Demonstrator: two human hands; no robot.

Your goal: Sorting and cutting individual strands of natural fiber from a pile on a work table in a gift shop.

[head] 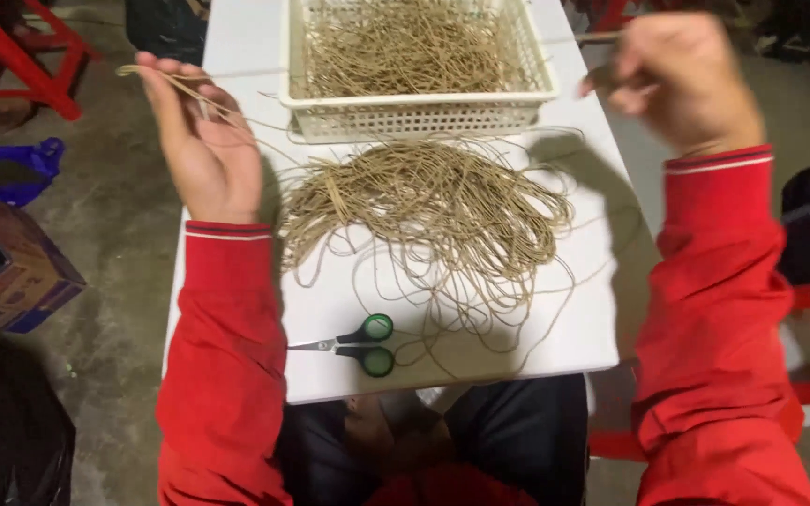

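The left hand pinches one tan cord taut; the right hand grips its blurred far end. A tangled pile remains on the worktop; the basket already holds many.

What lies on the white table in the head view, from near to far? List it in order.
Green-handled scissors → loose pile of tan cord → white plastic basket with more cord inside.
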